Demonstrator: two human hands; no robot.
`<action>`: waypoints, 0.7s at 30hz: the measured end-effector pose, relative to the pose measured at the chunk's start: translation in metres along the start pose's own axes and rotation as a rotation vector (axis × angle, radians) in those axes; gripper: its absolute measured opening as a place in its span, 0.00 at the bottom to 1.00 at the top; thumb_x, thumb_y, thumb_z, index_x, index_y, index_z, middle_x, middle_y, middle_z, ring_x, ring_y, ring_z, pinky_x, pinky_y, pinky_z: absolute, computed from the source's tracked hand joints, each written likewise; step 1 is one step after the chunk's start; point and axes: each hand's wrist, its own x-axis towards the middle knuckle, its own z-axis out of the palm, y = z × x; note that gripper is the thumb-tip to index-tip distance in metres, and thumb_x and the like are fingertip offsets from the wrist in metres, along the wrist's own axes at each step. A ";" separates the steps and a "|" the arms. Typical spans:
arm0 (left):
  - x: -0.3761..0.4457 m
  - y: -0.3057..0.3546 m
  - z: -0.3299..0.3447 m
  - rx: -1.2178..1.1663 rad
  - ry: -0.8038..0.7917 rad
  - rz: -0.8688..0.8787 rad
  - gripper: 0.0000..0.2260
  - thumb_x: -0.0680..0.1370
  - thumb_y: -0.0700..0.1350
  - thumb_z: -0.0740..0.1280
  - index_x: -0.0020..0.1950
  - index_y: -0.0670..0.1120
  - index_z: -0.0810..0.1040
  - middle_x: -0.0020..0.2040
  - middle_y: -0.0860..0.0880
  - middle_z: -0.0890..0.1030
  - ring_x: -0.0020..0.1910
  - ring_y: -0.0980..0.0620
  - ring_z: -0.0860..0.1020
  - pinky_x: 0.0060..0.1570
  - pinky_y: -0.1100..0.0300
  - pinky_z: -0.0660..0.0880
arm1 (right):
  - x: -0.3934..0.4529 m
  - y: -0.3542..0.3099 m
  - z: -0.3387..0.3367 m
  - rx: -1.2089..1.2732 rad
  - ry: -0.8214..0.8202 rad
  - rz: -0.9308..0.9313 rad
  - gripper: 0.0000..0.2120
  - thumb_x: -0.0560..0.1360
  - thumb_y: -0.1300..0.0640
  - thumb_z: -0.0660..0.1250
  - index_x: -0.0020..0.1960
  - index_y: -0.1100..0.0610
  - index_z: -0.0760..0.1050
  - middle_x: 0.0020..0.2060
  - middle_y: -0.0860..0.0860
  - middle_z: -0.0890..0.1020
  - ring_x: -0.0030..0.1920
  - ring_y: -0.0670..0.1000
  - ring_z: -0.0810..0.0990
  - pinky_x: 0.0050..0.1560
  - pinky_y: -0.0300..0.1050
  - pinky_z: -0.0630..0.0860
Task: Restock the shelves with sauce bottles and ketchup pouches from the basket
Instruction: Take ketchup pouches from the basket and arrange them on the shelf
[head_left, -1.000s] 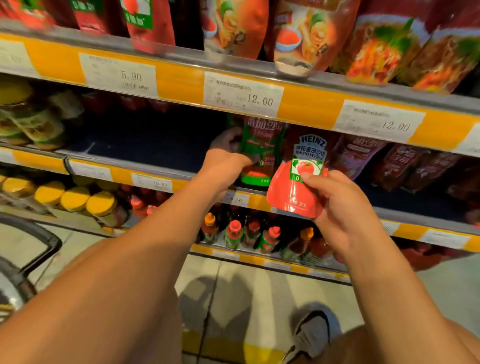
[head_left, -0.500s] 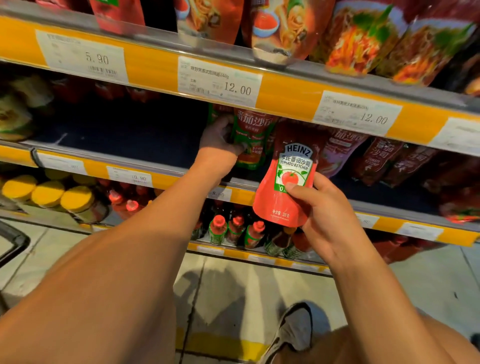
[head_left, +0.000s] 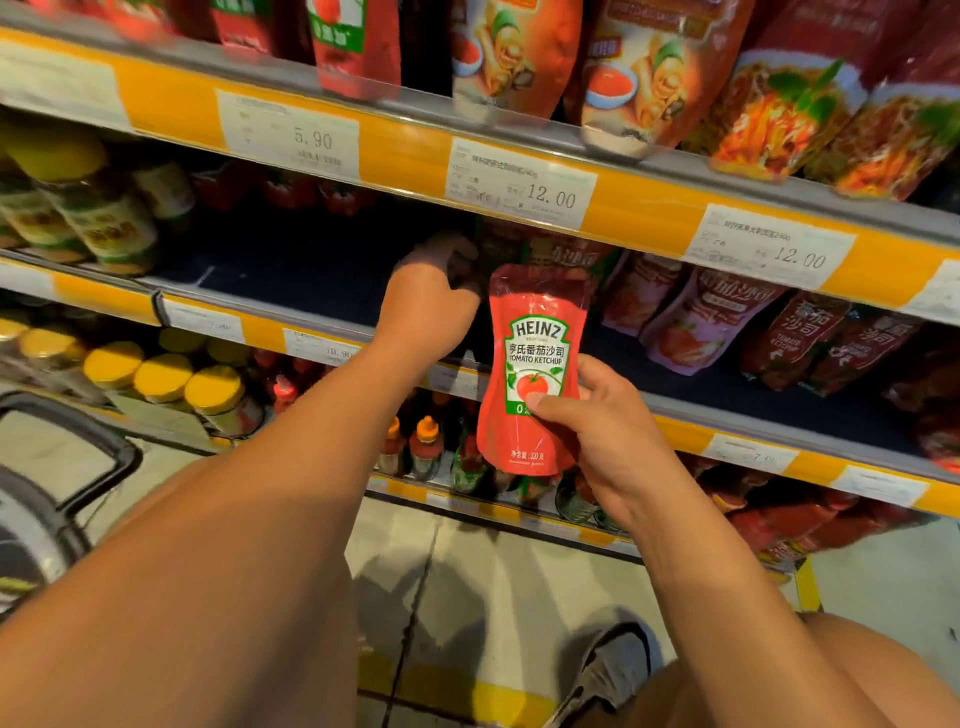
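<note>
A red Heinz ketchup pouch (head_left: 532, 364) is held upright in front of the middle shelf (head_left: 311, 306), its label facing the camera and its top edge level with the dark shelf opening. It is pinched by the right hand (head_left: 602, 436), whose thumb is pressed on the lower part of the label while the other fingers are wrapped behind the pouch's right edge. Just to the left, the left hand (head_left: 428, 306) is reached into the middle shelf with its fingers curled toward a dark pouch (head_left: 498, 244) standing at the back; whether that pouch is actually gripped cannot be told, since the fingertips are lost in shadow. Further right on the same shelf, a row of leaning tomato sauce pouches (head_left: 727, 317) is seen. The top shelf (head_left: 649, 161) is stocked with larger printed sauce pouches (head_left: 649, 73), and price tags reading 5.90 (head_left: 296, 137) and 12.00 (head_left: 524, 182) are fixed along its yellow edge strip. Yellow-lidded jars (head_left: 161, 379) and small bottles with red and orange caps (head_left: 426, 447) are lined up on the lower shelf. A black basket handle (head_left: 78, 415) is visible at the left edge, and a grey shoe (head_left: 608, 670) on the tiled floor below.
</note>
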 end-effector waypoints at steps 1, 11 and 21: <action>-0.001 -0.003 -0.012 0.061 0.007 -0.030 0.11 0.79 0.41 0.69 0.61 0.45 0.81 0.50 0.50 0.80 0.48 0.49 0.78 0.45 0.60 0.74 | 0.002 -0.001 0.008 -0.007 -0.012 -0.006 0.17 0.76 0.67 0.72 0.62 0.55 0.80 0.53 0.54 0.87 0.54 0.57 0.87 0.51 0.53 0.83; -0.008 -0.053 -0.081 0.477 -0.149 -0.211 0.17 0.82 0.58 0.64 0.58 0.45 0.80 0.54 0.43 0.81 0.59 0.39 0.78 0.59 0.46 0.73 | 0.016 -0.002 0.086 -0.092 0.019 -0.122 0.16 0.77 0.65 0.72 0.64 0.56 0.78 0.54 0.52 0.87 0.53 0.53 0.87 0.41 0.42 0.82; -0.004 -0.069 -0.113 0.577 -0.353 -0.253 0.19 0.83 0.55 0.61 0.71 0.48 0.74 0.72 0.41 0.72 0.72 0.37 0.70 0.79 0.38 0.57 | 0.064 -0.030 0.151 -0.063 0.198 -0.132 0.15 0.76 0.65 0.74 0.62 0.59 0.78 0.50 0.54 0.87 0.48 0.52 0.88 0.47 0.51 0.85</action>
